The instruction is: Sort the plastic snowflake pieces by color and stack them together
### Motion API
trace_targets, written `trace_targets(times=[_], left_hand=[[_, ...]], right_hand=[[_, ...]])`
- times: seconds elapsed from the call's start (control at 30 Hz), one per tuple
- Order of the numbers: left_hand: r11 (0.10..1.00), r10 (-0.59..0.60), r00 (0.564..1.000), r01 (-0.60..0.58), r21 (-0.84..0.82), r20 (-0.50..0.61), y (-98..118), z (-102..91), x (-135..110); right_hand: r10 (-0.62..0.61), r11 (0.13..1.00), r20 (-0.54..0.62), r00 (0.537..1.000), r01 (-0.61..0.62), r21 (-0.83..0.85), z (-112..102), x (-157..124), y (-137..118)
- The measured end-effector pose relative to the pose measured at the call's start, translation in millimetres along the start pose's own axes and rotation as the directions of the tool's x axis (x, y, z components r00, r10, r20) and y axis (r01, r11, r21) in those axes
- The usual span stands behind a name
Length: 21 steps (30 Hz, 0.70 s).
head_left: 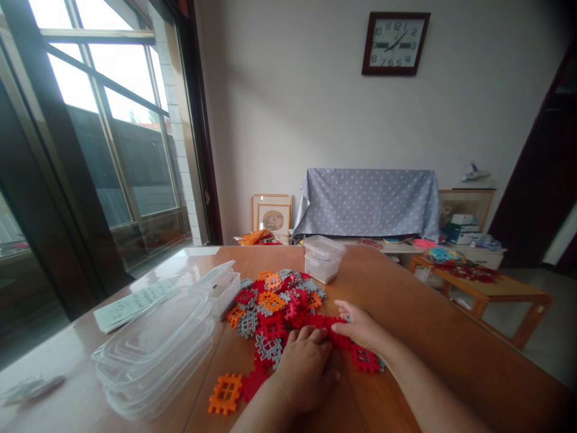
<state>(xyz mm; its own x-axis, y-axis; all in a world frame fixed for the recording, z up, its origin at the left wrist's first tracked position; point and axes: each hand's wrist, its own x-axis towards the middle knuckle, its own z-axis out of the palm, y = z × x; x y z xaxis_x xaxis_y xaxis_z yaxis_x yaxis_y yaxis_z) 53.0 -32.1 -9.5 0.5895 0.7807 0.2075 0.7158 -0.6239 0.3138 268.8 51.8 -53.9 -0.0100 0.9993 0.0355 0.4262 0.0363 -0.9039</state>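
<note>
A heap of red, grey and orange waffle-shaped plastic tiles (279,304) lies on the wooden table (428,313). My left hand (305,368) rests knuckles up on the near edge of the heap, fingers curled over red tiles. My right hand (360,329) lies just to its right, thumb and fingers pinched on a red tile among joined red pieces (364,359). One orange tile (225,393) sits apart at the near left.
A stack of clear plastic tubs and lids (153,349) sits at the left, beside a printed paper (130,305). A small clear lidded box (323,258) stands behind the heap. A low wooden table (491,291) and cloth-covered furniture (367,201) stand beyond.
</note>
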Motion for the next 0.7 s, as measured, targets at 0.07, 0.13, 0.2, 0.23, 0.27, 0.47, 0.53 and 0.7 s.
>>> trace_targets(times=[0.07,0.13,0.2,0.23,0.27,0.47,0.53,0.7], left_hand=[[1.000,0.001,1.000,0.000,-0.005,0.009,0,0.2,0],[1.000,0.006,1.000,-0.006,-0.012,0.018,-1,0.3,0],[1.000,0.010,1.000,-0.010,-0.019,0.018,0,0.1,1],[1.000,0.010,1.000,-0.009,-0.022,0.015,0,-0.2,1],[1.000,0.008,1.000,-0.008,-0.026,0.014,0,-0.6,1],[0.998,-0.016,0.999,0.018,-0.062,0.031,-1,-0.6,1],[0.998,-0.020,0.999,0.022,-0.063,0.025,-1,1.1,0],[0.998,-0.022,1.000,0.021,-0.067,-0.014,-1,3.0,0]], right_hand=[[0.013,1.000,0.020,1.000,-0.013,0.003,1,0,1],[0.023,1.000,0.046,0.999,-0.023,0.017,2,1,-1],[0.026,0.999,0.079,0.997,-0.029,0.038,3,2,-4],[0.026,0.998,0.099,0.995,-0.032,0.051,4,2,-6],[0.029,0.997,0.119,0.992,-0.038,0.068,6,2,-8],[0.063,0.990,0.173,0.983,-0.084,0.117,9,-3,-20],[0.067,0.985,0.183,0.981,-0.095,0.146,6,-6,-24],[0.074,0.962,0.158,0.985,-0.112,0.247,1,-9,-28]])
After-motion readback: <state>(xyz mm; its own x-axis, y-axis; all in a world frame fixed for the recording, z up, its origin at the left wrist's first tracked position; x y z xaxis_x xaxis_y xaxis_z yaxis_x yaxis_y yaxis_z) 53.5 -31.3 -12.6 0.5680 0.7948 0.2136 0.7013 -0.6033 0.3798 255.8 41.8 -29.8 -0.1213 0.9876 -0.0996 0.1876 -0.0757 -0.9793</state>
